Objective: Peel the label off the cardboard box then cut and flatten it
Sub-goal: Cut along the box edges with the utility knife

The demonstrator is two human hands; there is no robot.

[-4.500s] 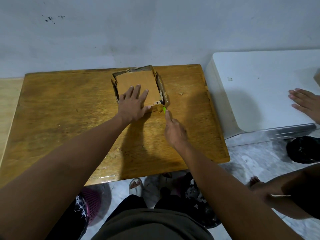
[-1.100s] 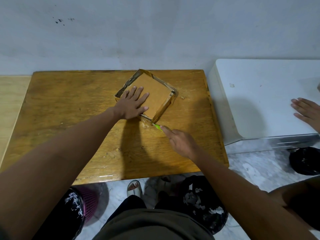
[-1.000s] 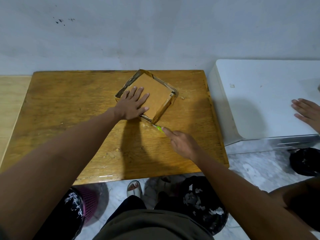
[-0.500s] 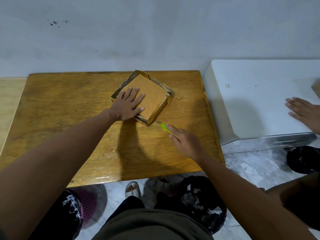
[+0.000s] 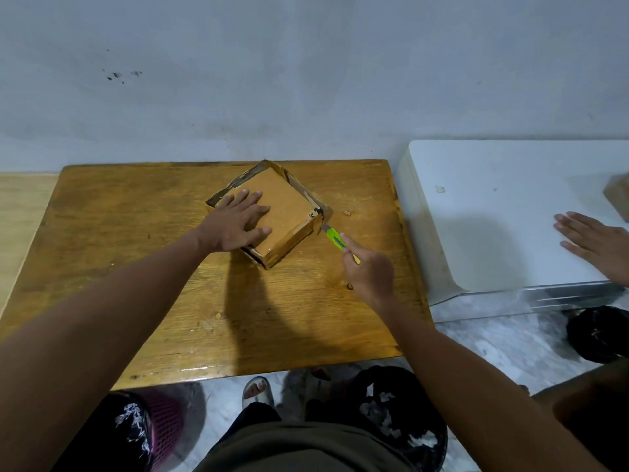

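Observation:
A small brown cardboard box point(image 5: 287, 202) lies turned like a diamond at the back middle of the wooden table point(image 5: 136, 267). My left hand point(image 5: 238, 221) presses flat on its top, fingers spread, covering the left half. My right hand point(image 5: 369, 270) grips a lime-green utility knife point(image 5: 335, 238). The knife's blade tip touches the box's right corner, near a small scrap of printed label point(image 5: 311, 214). Flaps stand out around the box's far edges.
A white cabinet point(image 5: 493, 212) stands right of the table, with another person's hand point(image 5: 595, 243) resting flat on it. Under the table's near edge sit a purple bin point(image 5: 160, 424) and a black bag with paper scraps point(image 5: 391, 403). Small crumbs dot the wood.
My left hand turned the box from square to diamond. The knife left the near corner, drew back, and now meets the right corner.

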